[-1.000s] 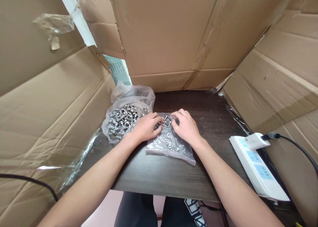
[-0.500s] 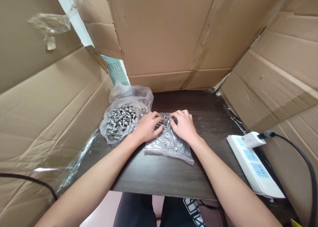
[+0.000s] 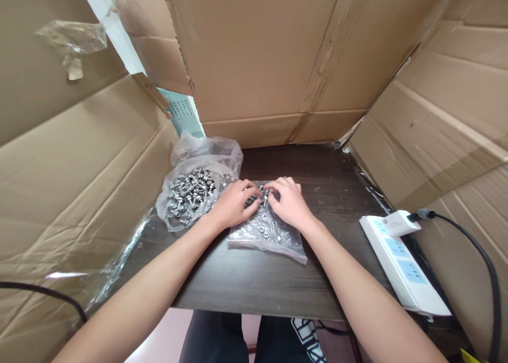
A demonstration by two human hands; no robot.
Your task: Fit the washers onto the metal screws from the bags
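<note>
A flat clear plastic bag [image 3: 270, 236] with loose washers and small metal parts lies on the dark wooden table [image 3: 254, 278]. My left hand [image 3: 232, 204] and my right hand [image 3: 289, 201] rest on its far end, fingertips pinching small screws and washers between them. Whether each hand grips a part is hard to tell; the fingers are curled close together. Left of my left hand sits an open clear bag heaped with metal screws [image 3: 190, 191].
Cardboard walls [image 3: 262, 61] stand around the table at the back, left and right. A white power strip [image 3: 400, 262] with a plugged adapter and black cable [image 3: 476, 246] lies at the right edge. Another black cable [image 3: 39, 294] runs at lower left.
The view has drifted slightly, so everything sits a little further left. My fingers have shifted slightly among the small parts; both hands stay on the flat bag.
</note>
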